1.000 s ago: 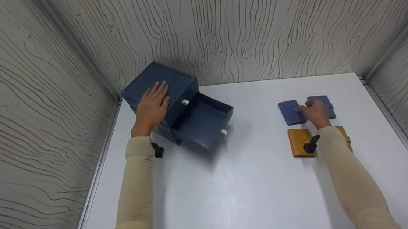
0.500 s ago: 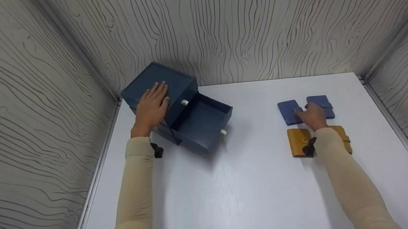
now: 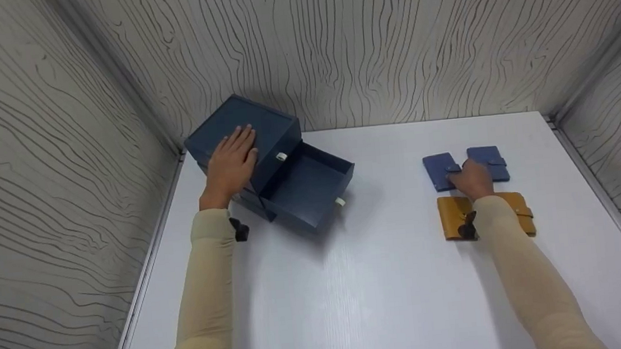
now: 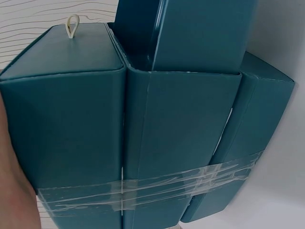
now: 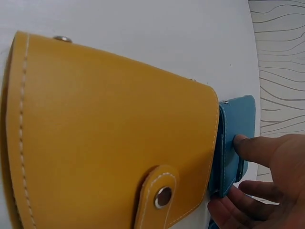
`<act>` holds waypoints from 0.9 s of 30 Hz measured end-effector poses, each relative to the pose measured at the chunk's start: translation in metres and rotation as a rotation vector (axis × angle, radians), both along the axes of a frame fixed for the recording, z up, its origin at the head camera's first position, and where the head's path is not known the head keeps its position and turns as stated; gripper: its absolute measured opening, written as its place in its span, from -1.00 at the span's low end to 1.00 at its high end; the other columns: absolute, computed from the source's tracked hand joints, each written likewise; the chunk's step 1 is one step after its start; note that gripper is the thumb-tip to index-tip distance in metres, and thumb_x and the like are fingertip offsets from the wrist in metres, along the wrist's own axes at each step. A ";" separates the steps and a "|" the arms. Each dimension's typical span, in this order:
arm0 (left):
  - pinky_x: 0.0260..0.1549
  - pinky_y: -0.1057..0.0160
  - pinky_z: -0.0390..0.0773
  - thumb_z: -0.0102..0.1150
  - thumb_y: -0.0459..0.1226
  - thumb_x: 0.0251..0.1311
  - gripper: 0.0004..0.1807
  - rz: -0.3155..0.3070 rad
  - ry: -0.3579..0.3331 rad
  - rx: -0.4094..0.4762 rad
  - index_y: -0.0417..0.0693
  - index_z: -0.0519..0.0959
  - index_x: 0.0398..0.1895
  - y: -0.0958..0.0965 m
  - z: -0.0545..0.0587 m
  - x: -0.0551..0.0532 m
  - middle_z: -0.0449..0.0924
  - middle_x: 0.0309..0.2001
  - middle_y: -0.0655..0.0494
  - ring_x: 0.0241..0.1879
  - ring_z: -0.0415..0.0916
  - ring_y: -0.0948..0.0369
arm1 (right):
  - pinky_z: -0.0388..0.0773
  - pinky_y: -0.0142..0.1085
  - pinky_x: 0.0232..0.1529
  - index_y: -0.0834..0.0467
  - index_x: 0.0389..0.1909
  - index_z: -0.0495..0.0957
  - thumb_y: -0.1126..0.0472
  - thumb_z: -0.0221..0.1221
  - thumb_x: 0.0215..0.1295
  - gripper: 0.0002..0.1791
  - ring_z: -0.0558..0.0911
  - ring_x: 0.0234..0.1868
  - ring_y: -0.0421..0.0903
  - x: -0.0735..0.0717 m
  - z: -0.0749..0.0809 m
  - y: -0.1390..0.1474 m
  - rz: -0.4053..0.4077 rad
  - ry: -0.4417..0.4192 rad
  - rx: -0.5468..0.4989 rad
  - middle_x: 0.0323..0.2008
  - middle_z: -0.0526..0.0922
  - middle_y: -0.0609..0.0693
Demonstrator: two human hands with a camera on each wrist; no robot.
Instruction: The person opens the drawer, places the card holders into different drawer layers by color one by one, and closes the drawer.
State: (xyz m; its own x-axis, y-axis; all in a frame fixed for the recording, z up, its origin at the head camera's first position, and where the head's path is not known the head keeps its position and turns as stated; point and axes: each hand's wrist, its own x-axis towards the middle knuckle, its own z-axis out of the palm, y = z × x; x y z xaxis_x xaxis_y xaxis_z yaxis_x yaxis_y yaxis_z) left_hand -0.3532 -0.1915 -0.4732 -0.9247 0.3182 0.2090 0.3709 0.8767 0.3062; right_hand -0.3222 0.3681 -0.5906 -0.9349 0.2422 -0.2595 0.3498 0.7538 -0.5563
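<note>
My left hand [image 3: 230,164] rests flat, fingers straight, on top of a dark blue drawer box [image 3: 266,123]. Its middle drawer [image 3: 307,189] is pulled out, and no contents show inside. In the left wrist view, clear tape [image 4: 157,191] runs round the stacked units. At the right, my right hand [image 3: 473,178] pinches the strap-side edge of the left blue snap wallet [image 3: 437,172], which lies on the table. The right wrist view shows the thumb on the top of this wallet [image 5: 238,124] and fingers curled at its edge. A second blue wallet [image 3: 487,156] lies just beyond the hand.
Two mustard-yellow snap wallets lie nearer me: the left one [image 3: 454,219] and the right one [image 3: 520,212], partly covered by my right sleeve [image 3: 514,252]. The white table [image 3: 355,305] meets patterned walls [image 3: 367,46] at the back and sides.
My right hand has moved slightly left and toward me, lowering its fingers onto the left blue wallet's edge. The left hand and the drawer box stay as they were.
</note>
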 end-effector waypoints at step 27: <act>0.74 -0.03 -0.06 -0.28 -0.02 0.72 -0.38 0.002 0.001 -0.007 -0.02 0.17 0.71 0.000 0.000 -0.001 0.11 0.71 0.10 0.73 -0.02 0.07 | 0.59 -0.14 0.00 0.57 0.38 0.37 0.21 0.09 0.51 -0.40 0.52 0.03 0.14 -0.010 -0.003 0.002 -0.089 -0.043 -0.177 0.11 0.53 0.35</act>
State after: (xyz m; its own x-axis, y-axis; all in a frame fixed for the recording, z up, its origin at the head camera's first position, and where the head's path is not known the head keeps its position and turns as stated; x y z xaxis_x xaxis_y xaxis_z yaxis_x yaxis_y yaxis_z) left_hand -0.3541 -0.1916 -0.4731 -0.9251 0.3174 0.2083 0.3693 0.8796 0.2999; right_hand -0.3320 0.3697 -0.5936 -0.8990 0.2705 -0.3445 0.4368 0.6105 -0.6606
